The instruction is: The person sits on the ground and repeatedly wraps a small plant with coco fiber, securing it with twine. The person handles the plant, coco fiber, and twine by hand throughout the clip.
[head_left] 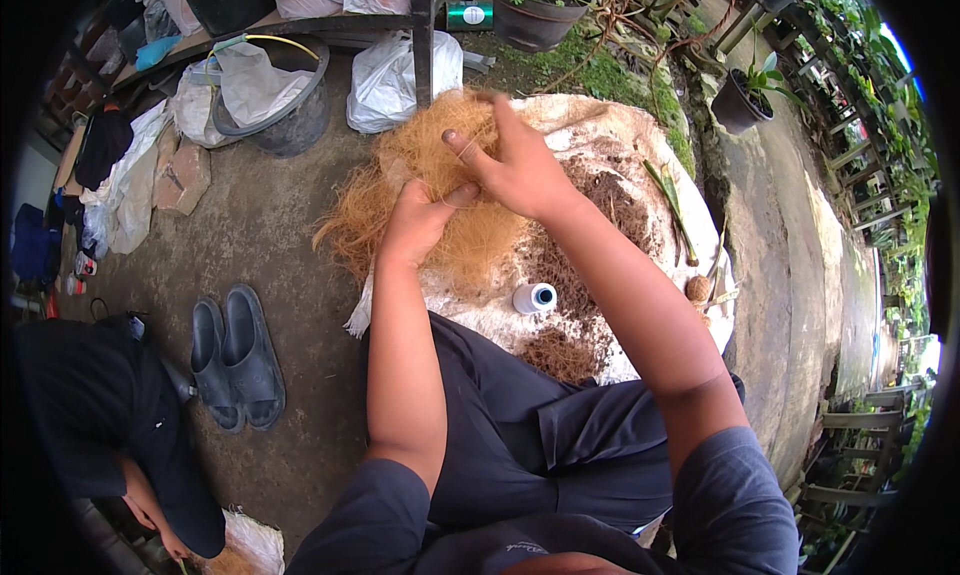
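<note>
Both my hands are in a loose, golden-brown tangle of coconut fibre [445, 140] above the far left part of a pale sack cloth [625, 360]. My left hand [422, 218] grips the fibre from below, its fingers partly hidden by the strands. Higher up and to the right, my right hand [522, 170] closes on the same bunch, thumb toward me. More fibre [345, 220] spreads to the left, over the edge of the cloth. A white spool of thread [534, 298] lies nearer my lap, beside dark brown crumbly potting material [600, 200].
Green leaf stalks [675, 210] and a small brown round thing [697, 289] lie on the cloth's right side. Grey slippers [240, 360] stand on the floor at left. Another person [110, 415] bends at lower left. A black tub [290, 120] and hanging pots [740, 103] stand farther off.
</note>
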`<state>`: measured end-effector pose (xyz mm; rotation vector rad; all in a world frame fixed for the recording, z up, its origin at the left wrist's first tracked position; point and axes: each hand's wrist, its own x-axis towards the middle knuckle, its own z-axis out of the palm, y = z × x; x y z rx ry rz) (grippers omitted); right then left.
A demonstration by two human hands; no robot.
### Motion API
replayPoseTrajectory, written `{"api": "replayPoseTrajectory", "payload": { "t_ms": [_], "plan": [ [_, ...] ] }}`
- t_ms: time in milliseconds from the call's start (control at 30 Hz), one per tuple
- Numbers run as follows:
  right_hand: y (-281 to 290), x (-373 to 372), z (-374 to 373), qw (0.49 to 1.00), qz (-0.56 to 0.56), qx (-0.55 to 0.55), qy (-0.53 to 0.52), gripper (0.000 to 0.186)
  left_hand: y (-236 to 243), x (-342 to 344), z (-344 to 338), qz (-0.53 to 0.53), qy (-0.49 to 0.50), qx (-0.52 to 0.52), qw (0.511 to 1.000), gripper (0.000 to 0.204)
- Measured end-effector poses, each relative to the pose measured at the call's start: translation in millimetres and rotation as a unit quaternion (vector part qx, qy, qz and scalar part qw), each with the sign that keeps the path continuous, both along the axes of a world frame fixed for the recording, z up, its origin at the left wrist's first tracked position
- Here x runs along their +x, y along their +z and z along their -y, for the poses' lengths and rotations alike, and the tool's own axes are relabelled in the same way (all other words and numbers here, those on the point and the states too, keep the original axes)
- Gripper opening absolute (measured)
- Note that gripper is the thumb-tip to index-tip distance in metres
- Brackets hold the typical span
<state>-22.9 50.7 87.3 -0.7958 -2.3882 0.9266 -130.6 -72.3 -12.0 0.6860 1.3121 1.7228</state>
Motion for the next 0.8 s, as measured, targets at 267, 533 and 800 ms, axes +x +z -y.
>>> {"api": "replayPoseTrajectory", "payload": {
  "t_ms": [267,533,800],
  "plan": [
    [-20.6,-4.5,-30.9,0.998,-0.006,0.022,-0.064,0.043,-1.5,8.0,3.5,-0.023,-0.034,0.001,0.999,0.049],
    [-16.9,13.7,-5.9,0.974,-0.019,-0.212,-0.078,0.085,-1.9,6.1,-14.6,0.015,0.132,0.044,0.99,0.039],
    [-52.7,7.3,21.0,0.995,0.008,0.07,-0.072,0.032,6.0,23.8,-22.5,-0.136,0.292,-0.053,0.945,0.049]
  ]
}}
